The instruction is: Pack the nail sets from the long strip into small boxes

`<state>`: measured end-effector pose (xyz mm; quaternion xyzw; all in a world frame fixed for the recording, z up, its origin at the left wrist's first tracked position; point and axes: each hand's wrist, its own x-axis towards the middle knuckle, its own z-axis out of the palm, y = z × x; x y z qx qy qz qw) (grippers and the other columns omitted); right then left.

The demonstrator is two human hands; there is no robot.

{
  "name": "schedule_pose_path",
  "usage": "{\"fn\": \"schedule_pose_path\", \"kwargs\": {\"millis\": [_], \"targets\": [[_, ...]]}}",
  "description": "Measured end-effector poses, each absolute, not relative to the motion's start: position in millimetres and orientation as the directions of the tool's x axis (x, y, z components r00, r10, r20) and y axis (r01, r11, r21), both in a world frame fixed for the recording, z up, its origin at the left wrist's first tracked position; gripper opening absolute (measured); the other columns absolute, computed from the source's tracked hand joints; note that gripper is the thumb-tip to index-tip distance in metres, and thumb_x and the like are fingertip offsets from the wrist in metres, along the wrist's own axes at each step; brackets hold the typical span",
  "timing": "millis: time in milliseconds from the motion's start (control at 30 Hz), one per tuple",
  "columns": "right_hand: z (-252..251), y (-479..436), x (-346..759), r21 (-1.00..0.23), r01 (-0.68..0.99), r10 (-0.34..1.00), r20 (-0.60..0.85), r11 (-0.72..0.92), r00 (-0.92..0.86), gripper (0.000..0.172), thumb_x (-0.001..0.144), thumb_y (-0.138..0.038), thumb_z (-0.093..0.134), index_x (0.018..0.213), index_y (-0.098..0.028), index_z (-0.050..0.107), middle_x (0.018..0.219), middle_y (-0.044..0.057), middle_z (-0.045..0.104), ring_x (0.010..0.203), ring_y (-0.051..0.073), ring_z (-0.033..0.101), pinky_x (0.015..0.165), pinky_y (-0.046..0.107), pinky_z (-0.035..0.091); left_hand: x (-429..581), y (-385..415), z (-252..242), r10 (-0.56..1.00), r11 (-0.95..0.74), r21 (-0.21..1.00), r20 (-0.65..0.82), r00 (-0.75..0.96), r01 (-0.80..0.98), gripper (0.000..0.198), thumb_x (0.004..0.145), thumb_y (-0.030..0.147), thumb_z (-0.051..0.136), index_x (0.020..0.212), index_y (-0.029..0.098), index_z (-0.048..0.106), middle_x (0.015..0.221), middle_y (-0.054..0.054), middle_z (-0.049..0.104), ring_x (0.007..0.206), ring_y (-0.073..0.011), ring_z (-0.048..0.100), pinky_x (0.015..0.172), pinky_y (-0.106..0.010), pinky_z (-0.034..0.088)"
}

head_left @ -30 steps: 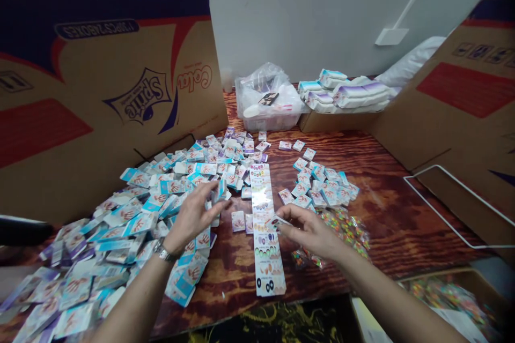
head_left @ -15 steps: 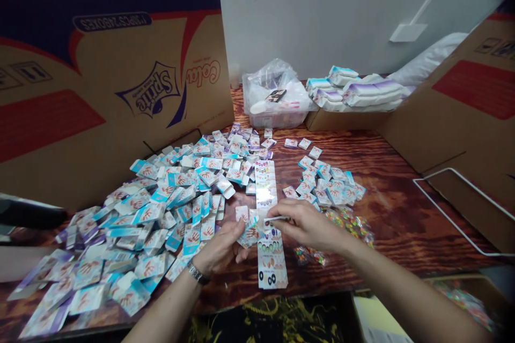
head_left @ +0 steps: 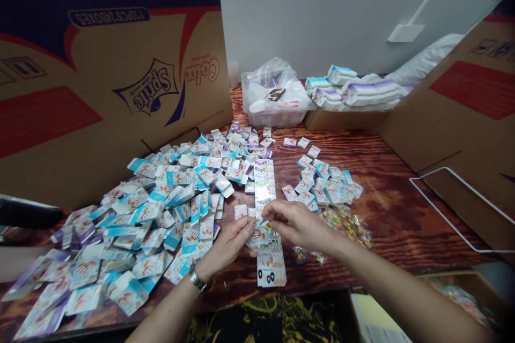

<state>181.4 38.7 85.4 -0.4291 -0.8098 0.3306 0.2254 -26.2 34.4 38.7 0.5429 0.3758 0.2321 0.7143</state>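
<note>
My left hand (head_left: pixel 230 245), wearing a metal watch on its wrist, pinches a small white and blue printed box (head_left: pixel 263 234) above the table. Fingers of my right hand (head_left: pixel 298 225) are closed at the top end of that box; what they grip, if anything, is hidden. Beneath both hands lie printed leaflets with coloured nail designs, a near stack (head_left: pixel 271 263) and a far one (head_left: pixel 264 179), their middle covered. Just left of the leaflets rests another small box (head_left: pixel 240 211).
A large heap of small boxes (head_left: pixel 161 209) covers the left side. A smaller group (head_left: pixel 328 185) sits right, beside bags of colourful pieces (head_left: pixel 348 225). Large cartons (head_left: pixel 161 37) flank the table. Behind are a plastic-wrapped tub (head_left: pixel 277 118) and wrapped packs (head_left: pixel 370 91).
My right hand has brought a small folded white piece to the box's top end, where it is now hidden. My left hand has turned the box slightly and moved it right.
</note>
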Motion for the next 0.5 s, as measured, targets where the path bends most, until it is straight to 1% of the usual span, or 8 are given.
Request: {"fn": "schedule_pose_path", "kwargs": {"millis": [33, 100, 167, 200, 300, 367, 433, 500], "targets": [[83, 37, 180, -0.75, 0.542, 0.861, 0.07, 0.379, -0.504, 0.019, 0.083, -0.009, 0.051, 0.098, -0.02, 0.053, 0.085, 0.001, 0.062, 0.076, 0.013, 0.057, 0.067, 0.025, 0.044, -26, 33, 39, 0.748, 0.248, 0.963, -0.26, 0.61, 0.107, 0.034, 0.089, 0.048, 0.043, 0.105, 0.019, 0.054, 0.092, -0.003, 0.053, 0.081, -0.016, 0.054, 0.068, -0.032, 0.053], [80, 34, 176, -0.773, 0.535, 0.879, 0.061, 0.342, -0.473, 0.02, 0.084, -0.011, 0.051, 0.101, -0.02, 0.05, 0.083, 0.001, 0.061, 0.074, 0.013, 0.057, 0.065, 0.024, 0.045, -24, 31, 37, 0.787, 0.043, 0.978, -0.159, 0.596, 0.205, 0.033, 0.085, 0.044, 0.053, 0.106, 0.019, 0.055, 0.097, -0.005, 0.055, 0.088, -0.0192, 0.054, 0.076, -0.035, 0.05], [78, 32, 172, -0.743, 0.56, 0.879, 0.079, 0.367, -0.47, 0.018, 0.084, -0.012, 0.05, 0.1, -0.02, 0.05, 0.086, 0.002, 0.06, 0.078, 0.015, 0.057, 0.068, 0.026, 0.046, -22, 28, 34, 0.829, -0.189, 0.928, -0.025, 0.559, 0.321, 0.033, 0.08, 0.038, 0.061, 0.107, 0.019, 0.055, 0.1, -0.006, 0.056, 0.093, -0.0216, 0.053, 0.082, -0.038, 0.046], [78, 31, 170, -0.711, 0.586, 0.878, 0.092, 0.388, -0.47, 0.017, 0.084, -0.012, 0.049, 0.1, -0.02, 0.051, 0.089, 0.004, 0.059, 0.08, 0.016, 0.057, 0.069, 0.028, 0.046, -22, 27, 33, 0.839, -0.265, 0.892, 0.026, 0.543, 0.367, 0.032, 0.08, 0.035, 0.062, 0.107, 0.019, 0.055, 0.1, -0.007, 0.057, 0.094, -0.022, 0.053, 0.083, -0.038, 0.045], [79, 32, 170, -0.624, 0.663, 0.89, 0.124, 0.414, -0.44, 0.025, 0.083, -0.013, 0.051, 0.106, -0.021, 0.053, 0.101, 0.008, 0.054, 0.085, 0.018, 0.055, 0.073, 0.032, 0.046, -21, 25, 31, 0.837, -0.346, 0.849, 0.087, 0.541, 0.4, 0.025, 0.086, 0.028, 0.055, 0.11, 0.021, 0.053, 0.101, -0.007, 0.059, 0.092, -0.0213, 0.055, 0.081, -0.037, 0.045], [79, 35, 174, -0.642, 0.661, 0.9, 0.108, 0.388, -0.423, 0.032, 0.081, -0.016, 0.056, 0.112, -0.023, 0.052, 0.102, 0.006, 0.054, 0.083, 0.017, 0.054, 0.071, 0.031, 0.045, -22, 24, 31, 0.826, -0.374, 0.849, 0.122, 0.551, 0.374, 0.028, 0.086, 0.027, 0.053, 0.114, 0.022, 0.051, 0.104, -0.007, 0.06, 0.095, -0.0209, 0.056, 0.082, -0.036, 0.046], [78, 39, 179, -0.716, 0.61, 0.89, 0.035, 0.34, -0.455, 0.03, 0.08, -0.019, 0.059, 0.109, -0.024, 0.055, 0.087, 0.001, 0.057, 0.071, 0.014, 0.052, 0.063, 0.025, 0.043, -23, 23, 31, 0.822, -0.396, 0.847, 0.155, 0.548, 0.354, 0.033, 0.087, 0.027, 0.053, 0.119, 0.023, 0.047, 0.111, -0.007, 0.059, 0.1, -0.0207, 0.056, 0.085, -0.035, 0.047], [76, 42, 181, -0.786, 0.555, 0.871, -0.045, 0.272, -0.49, 0.019, 0.081, -0.019, 0.058, 0.099, -0.023, 0.059, 0.066, -0.004, 0.053, 0.058, 0.011, 0.046, 0.054, 0.022, 0.037, -22, 20, 29, 0.816, -0.434, 0.825, 0.188, 0.547, 0.363, 0.04, 0.087, 0.026, 0.054, 0.125, 0.023, 0.042, 0.117, -0.009, 0.056, 0.105, -0.021, 0.055, 0.087, -0.035, 0.047]]}}
